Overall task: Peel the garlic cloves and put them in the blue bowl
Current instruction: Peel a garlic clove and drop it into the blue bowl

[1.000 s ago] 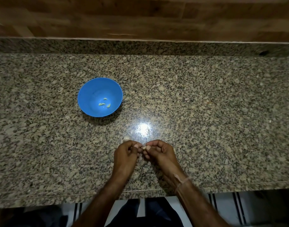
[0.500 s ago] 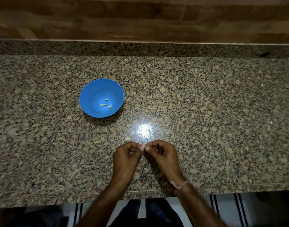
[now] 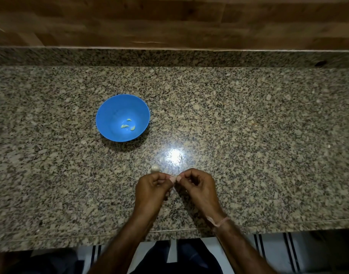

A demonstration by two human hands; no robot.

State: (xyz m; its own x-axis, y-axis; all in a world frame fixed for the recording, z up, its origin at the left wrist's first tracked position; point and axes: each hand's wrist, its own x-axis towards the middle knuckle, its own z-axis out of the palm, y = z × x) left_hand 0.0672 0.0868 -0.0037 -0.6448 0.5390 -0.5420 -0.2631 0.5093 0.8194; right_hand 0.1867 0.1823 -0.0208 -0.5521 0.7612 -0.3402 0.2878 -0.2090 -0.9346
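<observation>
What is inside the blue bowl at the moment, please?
Three small pale garlic pieces lie near the bottom of the blue bowl. Its near inner wall is hidden by the rim, so anything tucked there cannot be seen.

On the counter point(image 3: 248, 135), bowl point(image 3: 110, 107) left of centre, three peeled cloves point(image 3: 128, 125) inside. Nearer the front edge, left hand point(image 3: 152, 187) and right hand point(image 3: 198, 185) side by side, fingertips meeting. Just behind left hand, a garlic piece point(image 3: 155, 168) on the counter. Wall point(image 3: 169, 20) behind all.
</observation>
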